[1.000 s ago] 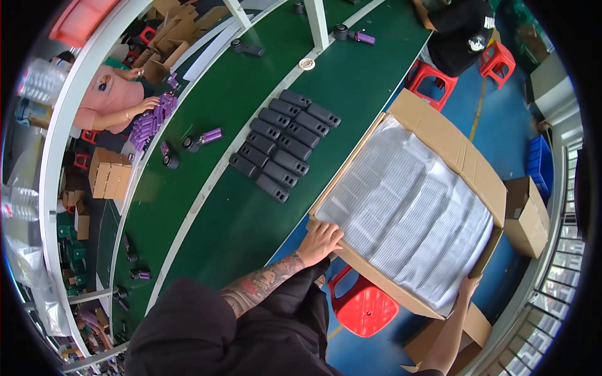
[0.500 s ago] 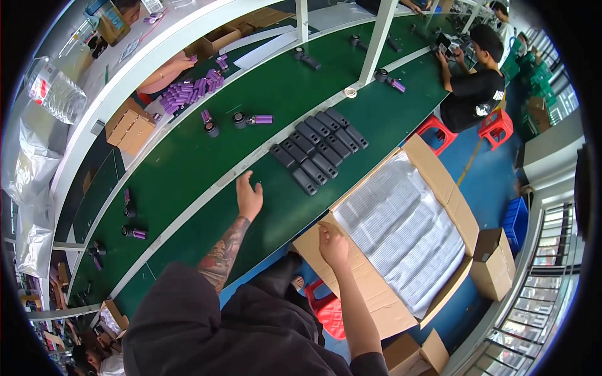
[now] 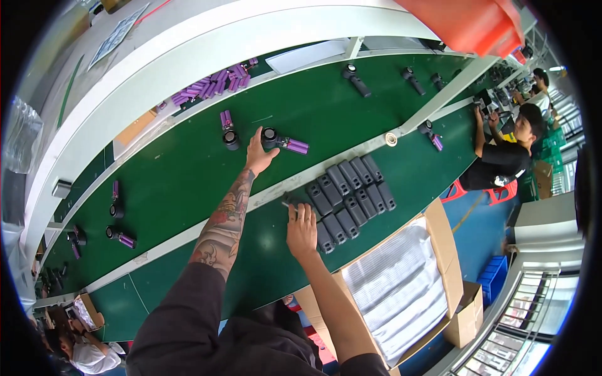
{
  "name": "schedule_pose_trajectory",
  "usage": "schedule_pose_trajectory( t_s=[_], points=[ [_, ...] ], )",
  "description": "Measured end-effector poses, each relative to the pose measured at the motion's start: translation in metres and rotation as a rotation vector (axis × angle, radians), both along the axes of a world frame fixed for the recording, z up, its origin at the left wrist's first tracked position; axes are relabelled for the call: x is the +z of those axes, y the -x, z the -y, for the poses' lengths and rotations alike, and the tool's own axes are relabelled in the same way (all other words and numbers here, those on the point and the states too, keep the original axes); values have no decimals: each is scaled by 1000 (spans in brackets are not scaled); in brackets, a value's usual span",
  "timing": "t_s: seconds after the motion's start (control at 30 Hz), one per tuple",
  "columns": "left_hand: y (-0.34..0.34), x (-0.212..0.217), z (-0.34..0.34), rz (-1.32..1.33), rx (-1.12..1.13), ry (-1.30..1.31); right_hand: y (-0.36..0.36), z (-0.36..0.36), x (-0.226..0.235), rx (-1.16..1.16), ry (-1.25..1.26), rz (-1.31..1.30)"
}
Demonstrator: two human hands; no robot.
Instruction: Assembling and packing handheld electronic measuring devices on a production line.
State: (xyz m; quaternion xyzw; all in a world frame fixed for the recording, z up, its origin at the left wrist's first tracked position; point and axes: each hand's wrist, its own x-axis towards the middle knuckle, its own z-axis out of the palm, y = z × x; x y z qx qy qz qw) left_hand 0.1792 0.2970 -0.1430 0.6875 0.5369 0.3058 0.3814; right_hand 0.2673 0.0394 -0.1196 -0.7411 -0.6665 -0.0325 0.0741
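My left hand (image 3: 258, 155) reaches over the far green surface to a black round-headed device (image 3: 269, 136) with purple cylindrical cells (image 3: 293, 145) at its end. Thumb and fingers are apart around the near side of its round head; a firm grip does not show. My right hand (image 3: 303, 230) has its fingers bent over a black casing (image 3: 293, 200) at the left end of a block of black casings (image 3: 352, 193). That casing is partly hidden by the fingertips. Another device (image 3: 230, 139) with purple cells lies just left of my left hand.
A pale divider strip (image 3: 357, 154) runs between the two green surfaces, with a tape roll (image 3: 390, 139) on it. An open carton (image 3: 444, 250) with wrapped sheeting stands at the near right. A white post (image 3: 448, 94) rises beyond. Another person (image 3: 511, 147) sits at the right.
My left hand has moved forward across the divider to the device. My right hand has come from beside the carton to the leftmost casing. The view has shifted, bringing a red object into the top right.
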Motion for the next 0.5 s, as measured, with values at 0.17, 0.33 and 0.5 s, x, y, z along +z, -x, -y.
schedule_pose_trajectory(
  t_s=[0.17, 0.33, 0.5],
  points=[
    [-9, 9, -7, -143, -15, 127, -11, -3, -7, 7, 78, -139],
    [12, 9, 40, 348, 23, 157, -28, 0, -7, 121, 57, -85],
    [36, 21, 87, 992, 218, 342, -32, 13, 14, 130, 127, -384]
  ],
)
